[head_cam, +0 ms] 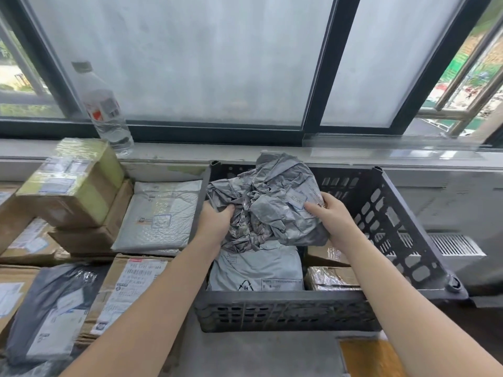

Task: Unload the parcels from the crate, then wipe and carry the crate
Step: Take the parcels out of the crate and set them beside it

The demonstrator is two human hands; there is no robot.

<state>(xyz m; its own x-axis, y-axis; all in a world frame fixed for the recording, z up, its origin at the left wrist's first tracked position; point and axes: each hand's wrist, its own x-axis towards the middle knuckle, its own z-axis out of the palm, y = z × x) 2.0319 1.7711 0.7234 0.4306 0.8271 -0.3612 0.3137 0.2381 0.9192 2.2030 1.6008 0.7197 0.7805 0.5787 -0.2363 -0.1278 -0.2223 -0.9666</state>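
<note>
Unloading seems in hand: a crumpled grey mailer bag [272,202] is gripped by curled fingers [229,211] of the left hand [215,224] and right hand [333,217], and lifting it clear of the crate [272,296] seems called for next.

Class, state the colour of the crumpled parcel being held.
The crumpled parcel is grey; head view.

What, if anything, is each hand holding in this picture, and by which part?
Both hold one crumpled grey parcel over the crate: the left hand grips its bunched left side, the right hand its right edge beside the label.
</note>
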